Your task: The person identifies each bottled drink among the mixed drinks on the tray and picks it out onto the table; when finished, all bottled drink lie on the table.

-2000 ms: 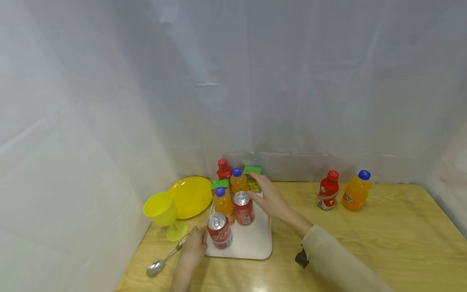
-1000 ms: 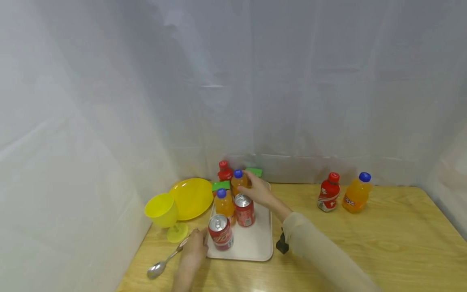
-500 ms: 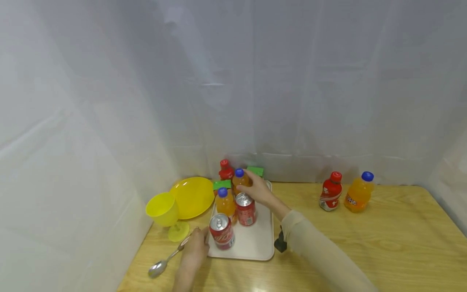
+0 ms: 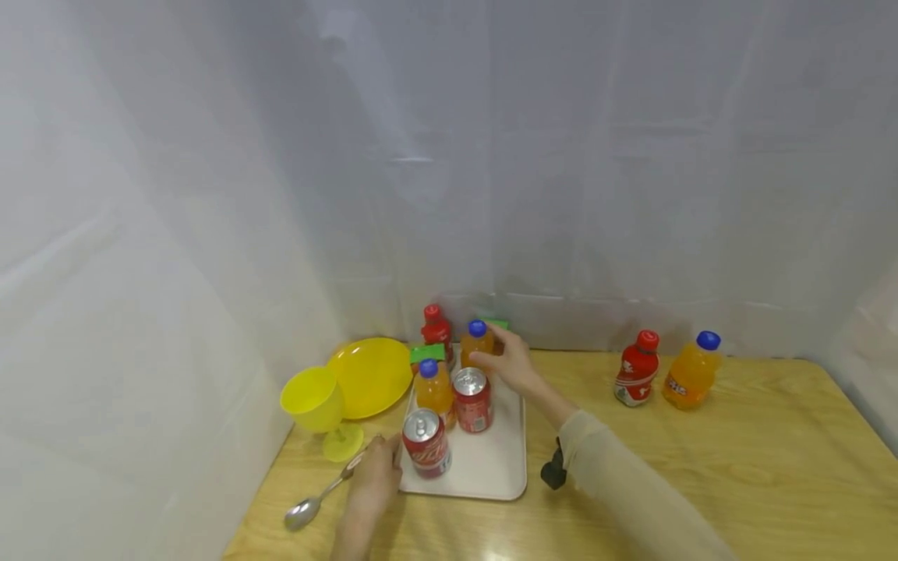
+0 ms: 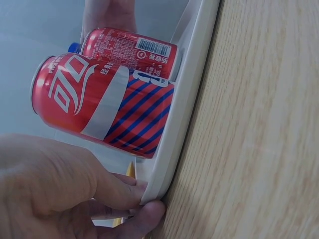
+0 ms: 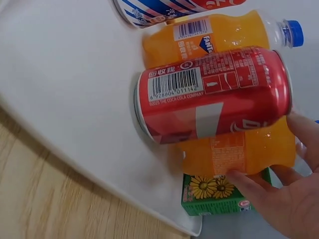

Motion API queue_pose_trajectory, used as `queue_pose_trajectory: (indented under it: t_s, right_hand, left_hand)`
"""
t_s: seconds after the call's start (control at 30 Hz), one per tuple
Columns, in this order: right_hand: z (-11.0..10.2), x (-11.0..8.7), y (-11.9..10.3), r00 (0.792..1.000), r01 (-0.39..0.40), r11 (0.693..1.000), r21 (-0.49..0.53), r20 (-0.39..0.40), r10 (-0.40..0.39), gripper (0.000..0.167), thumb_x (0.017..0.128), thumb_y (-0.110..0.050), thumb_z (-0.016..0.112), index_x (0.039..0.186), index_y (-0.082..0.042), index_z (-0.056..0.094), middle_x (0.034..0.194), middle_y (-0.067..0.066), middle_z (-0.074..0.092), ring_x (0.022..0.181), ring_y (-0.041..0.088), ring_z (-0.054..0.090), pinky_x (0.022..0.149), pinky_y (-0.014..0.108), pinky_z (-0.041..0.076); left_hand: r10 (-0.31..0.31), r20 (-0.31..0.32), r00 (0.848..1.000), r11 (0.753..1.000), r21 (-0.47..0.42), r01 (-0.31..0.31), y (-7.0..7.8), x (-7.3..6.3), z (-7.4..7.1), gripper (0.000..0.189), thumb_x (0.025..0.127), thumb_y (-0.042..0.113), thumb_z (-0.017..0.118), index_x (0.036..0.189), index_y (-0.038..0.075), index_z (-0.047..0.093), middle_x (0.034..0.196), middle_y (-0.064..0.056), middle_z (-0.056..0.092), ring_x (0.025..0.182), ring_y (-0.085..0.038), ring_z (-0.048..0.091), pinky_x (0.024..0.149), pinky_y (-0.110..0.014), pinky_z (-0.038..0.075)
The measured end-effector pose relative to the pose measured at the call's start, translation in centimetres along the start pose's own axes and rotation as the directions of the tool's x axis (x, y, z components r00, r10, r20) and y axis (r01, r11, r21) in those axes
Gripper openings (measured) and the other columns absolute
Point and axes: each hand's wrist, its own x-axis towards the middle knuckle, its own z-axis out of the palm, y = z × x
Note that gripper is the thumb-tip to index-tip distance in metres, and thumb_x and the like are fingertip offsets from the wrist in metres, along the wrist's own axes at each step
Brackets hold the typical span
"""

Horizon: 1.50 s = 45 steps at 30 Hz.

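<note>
My left hand [image 4: 375,475] pinches the near left edge of the white tray [image 4: 491,471], thumb inside the rim and a finger underneath in the left wrist view. Toward the tray's back, my right hand [image 4: 512,362] grips an orange soda bottle [image 4: 475,343] with a blue cap. The right wrist view shows the thumb across this bottle [image 6: 264,147], partly hidden behind a red cola can [image 6: 214,94]. Also on the tray stand a second cola can [image 4: 426,444] at the front left, another orange soda bottle [image 4: 433,389] and, behind, a red bottle [image 4: 436,331].
Green-topped boxes [image 4: 428,354] stand at the back; one green box [image 6: 219,201] shows yellow flowers. Left of the tray are a yellow plate [image 4: 372,378], a yellow goblet [image 4: 312,399] and a spoon [image 4: 305,512]. A red bottle [image 4: 637,370] and an orange soda bottle [image 4: 691,372] stand right.
My right hand came in from the right, took hold of the back orange soda bottle, and has shifted it rightward, away from the red bottle. My left hand stays at the tray's edge.
</note>
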Motion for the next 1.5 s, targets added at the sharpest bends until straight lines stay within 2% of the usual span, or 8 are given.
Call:
queue_pose_trajectory:
  t_s: [0.33, 0.57, 0.83, 1.0, 1.23, 1.33, 1.4, 1.5]
  right_hand:
    - [-4.0, -2.8, -1.0, 0.998, 0.057, 0.998, 0.031, -0.024, -0.056, 0.061, 0.097, -0.013, 0.074, 0.153, -0.006, 0.052, 0.148, 0.024, 0.062, 0.133, 0.048, 0.061, 0.111, 0.061, 0.054]
    - [-7.0, -5.7, -2.1, 0.996, 0.065, 0.998, 0.023, -0.059, -0.063, 0.059, 0.097, -0.013, 0.074, 0.153, -0.008, 0.052, 0.149, 0.023, 0.061, 0.134, 0.048, 0.060, 0.109, 0.062, 0.055]
    - [-9.9, -9.8, -2.5, 0.992, -0.021, 0.997, -0.079, -0.126, 0.011, 0.062, 0.097, -0.023, 0.076, 0.154, -0.012, 0.053, 0.156, 0.020, 0.055, 0.136, 0.050, 0.058, 0.109, 0.064, 0.055]
    - [-11.4, -12.1, -1.8, 0.985, -0.001, 0.992, -0.125, -0.174, -0.021, 0.060, 0.097, -0.020, 0.076, 0.152, -0.011, 0.055, 0.150, 0.020, 0.061, 0.130, 0.047, 0.063, 0.106, 0.063, 0.057]
    - [-13.2, -14.3, -0.2, 0.985, -0.025, 0.986, -0.164, -0.172, -0.004, 0.059, 0.099, -0.020, 0.073, 0.153, -0.007, 0.052, 0.149, 0.022, 0.061, 0.131, 0.046, 0.062, 0.110, 0.065, 0.052]
    - [-13.8, -14.9, 0.5, 0.982, -0.062, 0.975, -0.214, -0.190, 0.021, 0.062, 0.099, -0.023, 0.073, 0.154, -0.004, 0.051, 0.152, 0.024, 0.058, 0.130, 0.045, 0.063, 0.109, 0.051, 0.057]
    - [-14.0, -15.2, 0.9, 0.979, -0.078, 0.969, -0.234, -0.203, 0.030, 0.064, 0.098, -0.023, 0.074, 0.154, -0.002, 0.049, 0.153, 0.025, 0.056, 0.129, 0.045, 0.063, 0.105, 0.032, 0.059]
    - [-14.4, -15.6, 1.2, 0.977, -0.095, 0.969, -0.228, -0.207, 0.047, 0.066, 0.099, -0.023, 0.074, 0.155, -0.002, 0.048, 0.152, 0.025, 0.057, 0.128, 0.043, 0.064, 0.099, 0.011, 0.052]
  left_hand:
    - [-0.013, 0.008, 1.000, 1.000, -0.005, 0.013, -0.3, 0.3, 0.1, 0.057, 0.079, -0.013, 0.066, 0.136, -0.006, 0.065, 0.123, -0.038, 0.064, 0.112, -0.050, 0.068, 0.100, -0.064, 0.057]
    - [-0.013, 0.021, 1.000, 1.000, -0.008, 0.013, 0.0, 0.3, 0.0, 0.058, 0.081, -0.013, 0.064, 0.138, -0.006, 0.064, 0.137, -0.046, 0.056, 0.129, -0.059, 0.058, 0.111, -0.070, 0.048]
    - [-0.013, 0.021, 1.000, 1.000, -0.005, 0.013, 0.2, 0.1, -0.3, 0.057, 0.081, -0.012, 0.065, 0.138, -0.006, 0.064, 0.129, -0.042, 0.062, 0.119, -0.055, 0.065, 0.105, -0.067, 0.054]
    - [0.005, 0.015, 1.000, 1.000, 0.002, -0.005, 0.2, -0.1, -0.4, 0.053, 0.081, -0.013, 0.064, 0.133, -0.006, 0.067, 0.112, -0.032, 0.068, 0.104, -0.043, 0.069, 0.095, -0.062, 0.059]
    - [0.009, 0.014, 1.000, 1.000, 0.013, -0.009, 0.1, -0.1, -0.5, 0.054, 0.080, -0.013, 0.064, 0.134, -0.007, 0.067, 0.121, -0.038, 0.066, 0.114, -0.051, 0.067, 0.100, -0.064, 0.057]
    - [-0.003, 0.022, 1.000, 1.000, 0.005, 0.003, 0.1, -0.2, -0.6, 0.055, 0.081, -0.013, 0.064, 0.135, -0.005, 0.066, 0.122, -0.037, 0.066, 0.115, -0.050, 0.067, 0.101, -0.064, 0.056]
    - [-0.017, 0.035, 0.999, 1.000, -0.008, 0.017, 0.1, -0.2, -0.6, 0.057, 0.081, -0.013, 0.063, 0.138, -0.005, 0.065, 0.122, -0.036, 0.066, 0.114, -0.049, 0.067, 0.101, -0.064, 0.056]
    - [-0.032, 0.053, 0.998, 0.999, -0.021, 0.033, 0.1, -0.2, -0.6, 0.059, 0.082, -0.013, 0.063, 0.140, -0.005, 0.063, 0.125, -0.036, 0.065, 0.116, -0.049, 0.066, 0.103, -0.064, 0.056]
